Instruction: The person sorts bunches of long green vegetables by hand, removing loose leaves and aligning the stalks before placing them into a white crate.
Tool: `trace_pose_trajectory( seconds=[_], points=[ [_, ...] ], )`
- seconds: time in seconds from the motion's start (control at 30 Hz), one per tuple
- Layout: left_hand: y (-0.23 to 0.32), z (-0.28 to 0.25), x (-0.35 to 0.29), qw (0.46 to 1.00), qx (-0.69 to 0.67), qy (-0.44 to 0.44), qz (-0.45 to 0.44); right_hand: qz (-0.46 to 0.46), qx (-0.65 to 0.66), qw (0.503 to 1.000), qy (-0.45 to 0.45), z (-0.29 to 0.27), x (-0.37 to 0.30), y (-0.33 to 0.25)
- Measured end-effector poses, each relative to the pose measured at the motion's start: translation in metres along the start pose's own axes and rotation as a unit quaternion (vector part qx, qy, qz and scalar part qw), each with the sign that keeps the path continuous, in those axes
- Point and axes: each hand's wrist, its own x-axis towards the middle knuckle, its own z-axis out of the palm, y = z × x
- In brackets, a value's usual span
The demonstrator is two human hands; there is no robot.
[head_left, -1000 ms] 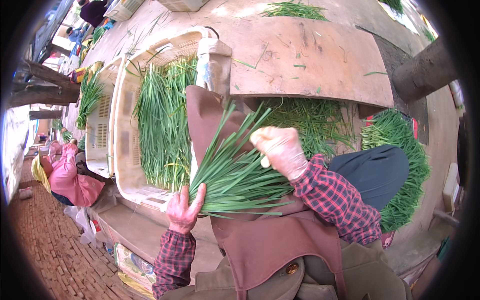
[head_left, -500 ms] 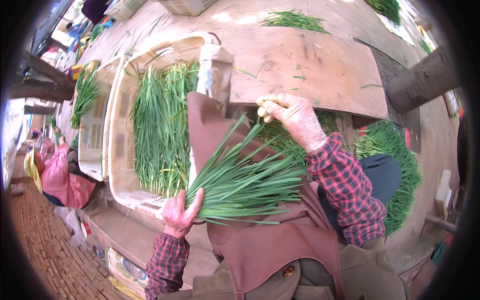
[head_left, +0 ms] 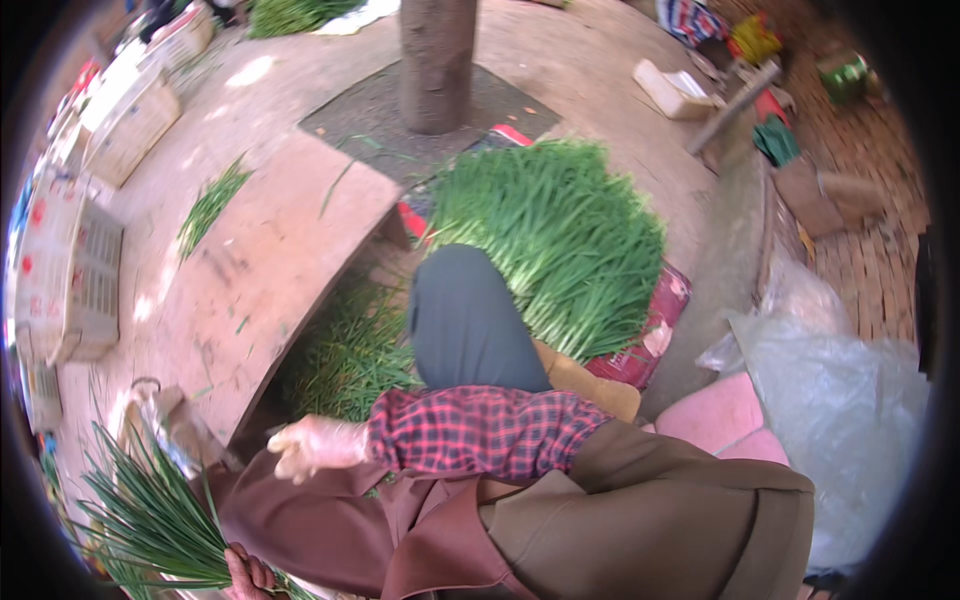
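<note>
My left hand (head_left: 248,577) is at the lower left, its fingers wrapped round the base of a bunch of chives (head_left: 150,515). The long green leaves fan out up and to the left. My right hand (head_left: 315,448), in a thin pale covering with yellowish fingertips, hovers above my brown apron (head_left: 300,525). Its fingers are loosely bent and somewhat apart, with nothing visible in them. Beyond my dark-trousered knee, a big pile of chives (head_left: 555,235) lies with pale stems toward me, on a red sack (head_left: 655,325).
A low wooden board (head_left: 270,245) stands ahead to the left, with loose leaves (head_left: 350,350) beneath its edge. White plastic crates (head_left: 75,275) stand at far left. A thick post (head_left: 437,65) rises at the back. Pink cushions (head_left: 715,420) and clear plastic sheeting (head_left: 850,430) lie at right.
The view has swung to the right, bringing the chive pile to the middle. My left hand keeps hold of the bunch. My right hand's pinched fingers have loosened.
</note>
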Motion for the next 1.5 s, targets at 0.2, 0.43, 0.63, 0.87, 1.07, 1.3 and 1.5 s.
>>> trace_pose_trajectory(
  seconds=[0.2, 0.43, 0.63, 0.87, 1.07, 1.3, 1.5],
  points=[
    [0.0, 0.17, 0.053, 0.989, 0.082, 0.009, 0.126, -0.198, 0.034, 0.977, -0.07, 0.036, -0.036, -0.063],
    [-0.003, 0.297, 0.069, 0.814, 0.424, -0.207, 0.338, -0.38, -0.001, 0.896, 0.23, -0.004, -0.096, -0.123],
    [0.034, 0.383, 0.004, 0.842, 0.255, -0.426, 0.21, -0.412, 0.101, 0.837, 0.345, -0.045, -0.204, -0.183],
    [0.032, 0.351, 0.022, 0.888, 0.226, -0.351, 0.193, -0.319, 0.005, 0.655, 0.685, -0.171, -0.348, -0.159],
    [0.011, 0.309, 0.049, 0.917, 0.262, -0.259, 0.153, 0.096, -0.101, 0.551, 0.823, -0.328, -0.379, -0.015],
    [-0.003, 0.288, 0.061, 0.918, 0.294, -0.244, 0.102, 0.139, -0.298, 0.583, 0.743, -0.375, -0.411, 0.023],
    [-0.01, 0.276, 0.067, 0.919, 0.313, -0.224, 0.091, 0.227, -0.316, 0.507, 0.769, -0.293, -0.42, -0.014]
  ],
)
